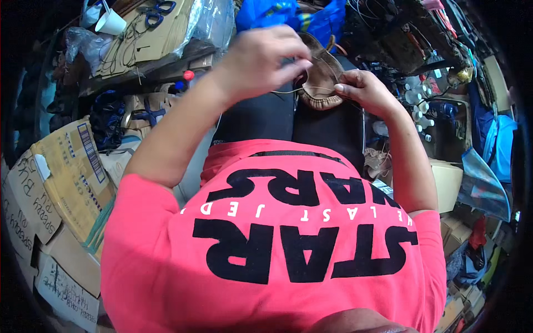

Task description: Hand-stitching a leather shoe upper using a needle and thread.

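Note:
A brown leather moccasin (323,75) with a puckered, gathered toe rests between my knees, its opening facing up. A thin pale thread (319,87) crosses the shoe and trails out past its left side. My left hand (272,61) is raised over the left edge of the shoe, thumb and fingers pinched together. Slight blur hides what sits between those fingertips. At the shoe's right edge is my right hand (366,91), its thumb and forefinger closed on the thread close against the leather.
Blue plastic bags (291,15) lie beyond the shoe. On the left are cardboard with blue-handled scissors (155,12), a white cup (111,22) and stacked cardboard boxes (72,161). Several small bottles (419,102) and a blue plastic sheet (483,177) crowd the right.

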